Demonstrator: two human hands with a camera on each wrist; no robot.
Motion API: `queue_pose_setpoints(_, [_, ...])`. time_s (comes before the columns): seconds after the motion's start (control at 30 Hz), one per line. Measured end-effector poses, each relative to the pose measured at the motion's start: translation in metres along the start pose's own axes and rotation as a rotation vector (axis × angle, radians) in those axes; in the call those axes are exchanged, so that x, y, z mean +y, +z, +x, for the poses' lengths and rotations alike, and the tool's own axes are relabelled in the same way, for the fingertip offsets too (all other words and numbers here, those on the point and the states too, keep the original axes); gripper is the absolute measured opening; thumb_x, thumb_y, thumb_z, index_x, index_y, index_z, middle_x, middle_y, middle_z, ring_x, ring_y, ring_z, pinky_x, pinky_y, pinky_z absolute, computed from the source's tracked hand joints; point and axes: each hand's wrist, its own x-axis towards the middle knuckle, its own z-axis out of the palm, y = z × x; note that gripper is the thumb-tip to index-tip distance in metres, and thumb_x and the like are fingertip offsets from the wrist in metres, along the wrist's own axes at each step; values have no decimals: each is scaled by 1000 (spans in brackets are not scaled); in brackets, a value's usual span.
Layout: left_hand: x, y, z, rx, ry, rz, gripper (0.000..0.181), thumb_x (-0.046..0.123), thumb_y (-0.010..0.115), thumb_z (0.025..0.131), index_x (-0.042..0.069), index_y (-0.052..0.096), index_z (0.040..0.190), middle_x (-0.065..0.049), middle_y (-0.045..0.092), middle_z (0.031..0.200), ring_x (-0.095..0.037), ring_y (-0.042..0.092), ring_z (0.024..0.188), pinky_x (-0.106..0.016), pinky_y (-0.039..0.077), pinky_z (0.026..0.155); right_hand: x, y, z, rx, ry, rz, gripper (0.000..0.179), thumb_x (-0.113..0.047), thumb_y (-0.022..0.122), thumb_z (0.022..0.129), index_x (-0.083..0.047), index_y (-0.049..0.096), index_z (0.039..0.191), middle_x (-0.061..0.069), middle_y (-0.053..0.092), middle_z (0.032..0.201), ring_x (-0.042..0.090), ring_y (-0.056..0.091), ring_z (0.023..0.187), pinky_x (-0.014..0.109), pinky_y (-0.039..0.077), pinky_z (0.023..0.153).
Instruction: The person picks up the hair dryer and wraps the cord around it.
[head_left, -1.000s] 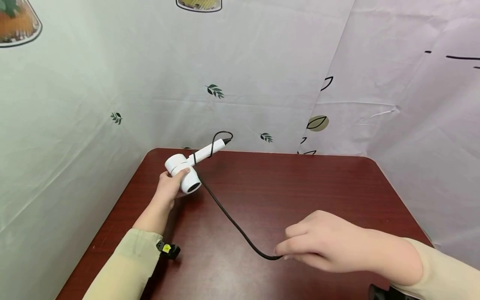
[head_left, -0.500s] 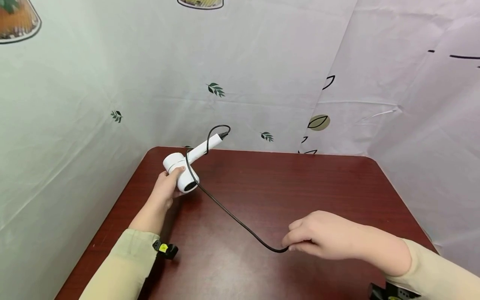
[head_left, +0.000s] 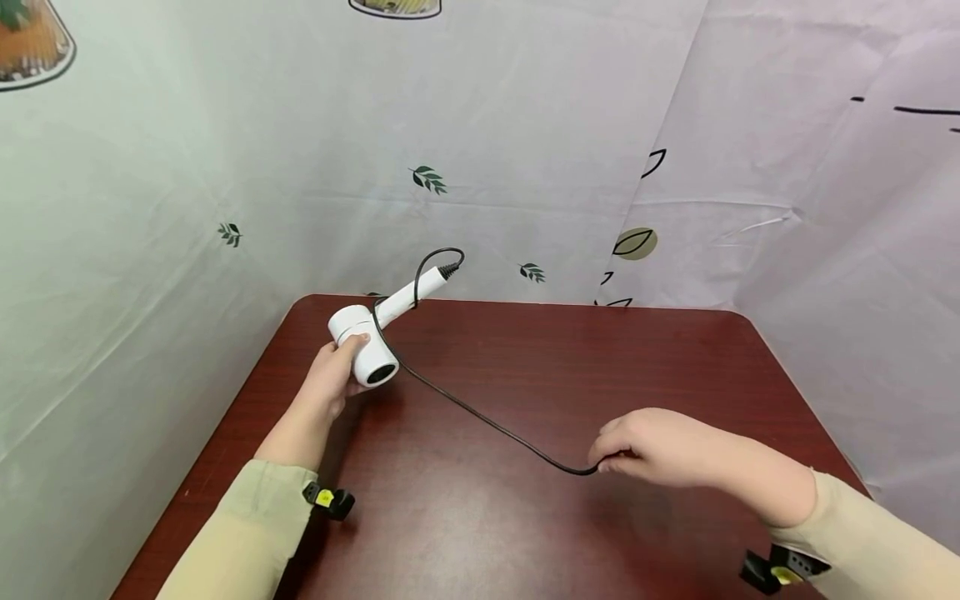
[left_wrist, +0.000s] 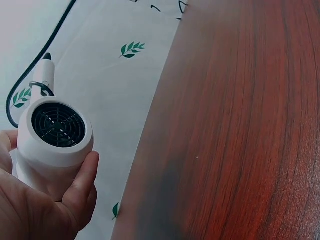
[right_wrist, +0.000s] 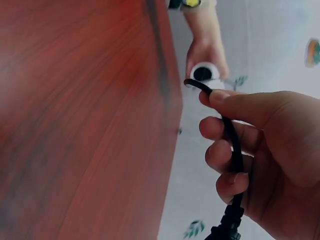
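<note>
The left hand (head_left: 330,379) has its grip filled by the rounded barrel of a smooth white hair dryer (head_left: 372,360), at the left of the dark reddish wood-grained table (head_left: 562,375), its slim straight white handle (head_left: 408,302) slanting up and away; whether the dryer touches the table I cannot tell. The right hand (head_left: 645,446) has a narrow grip, pinching a thin black rubbery cord (head_left: 495,425), its fingers curled along it above a ribbed black fitting (right_wrist: 229,220); the cord sags between the hands and loops about the handle. The shell looks like stiff plastic, probably light but slick; a full wrap round barrel or handle should suit it, leaving the dark round grille (left_wrist: 59,125) uncovered; the cord seems soft yet springy, best held near that fitting.
</note>
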Motion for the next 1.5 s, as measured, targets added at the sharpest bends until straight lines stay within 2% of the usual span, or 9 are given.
queue_pose_setpoints(0.23, [1,1,-3,-29,-3,13,67,37,52,98,-2,28,147,-16,50,120,-11,66,76,-32,58,67,26,3,-8,-58,188,8,17,-16,70,92,-30,74,102,-23,66,98,-1,62,91,27,52,78])
queue_pose_setpoints(0.6, [4,5,-8,-74,20,2,64,35,51,99,-2,28,147,-14,52,118,-10,65,82,-31,58,69,55,8,-14,-90,339,93,22,-13,67,94,-29,76,106,-21,68,102,2,63,96,30,53,79])
queue_pose_setpoints(0.83, [3,7,-11,-104,38,16,62,34,50,100,-2,29,146,-14,52,118,-11,64,85,-32,58,71,76,14,-16,-90,386,105,21,-12,66,94,-27,77,104,-18,69,101,1,63,94,31,53,79])
queue_pose_setpoints(1.17, [5,13,-21,-154,62,29,56,29,49,100,-2,32,143,-9,58,109,-12,65,84,-33,58,71,99,23,-16,-101,435,112,20,-13,65,95,-27,77,102,-17,70,100,4,63,95,33,53,81])
queue_pose_setpoints(1.3, [8,16,-26,-176,61,40,59,30,50,100,-1,30,145,-11,57,113,-13,65,86,-33,58,73,105,24,-16,-90,449,119,19,-13,65,95,-26,77,102,-15,70,99,5,64,94,33,53,79])
queue_pose_setpoints(1.5, [10,17,-34,-218,59,102,65,32,51,100,1,24,150,-16,52,124,-13,63,91,-32,57,75,115,24,-20,-56,468,116,19,-11,64,95,-24,77,102,-12,71,99,7,63,93,34,52,79])
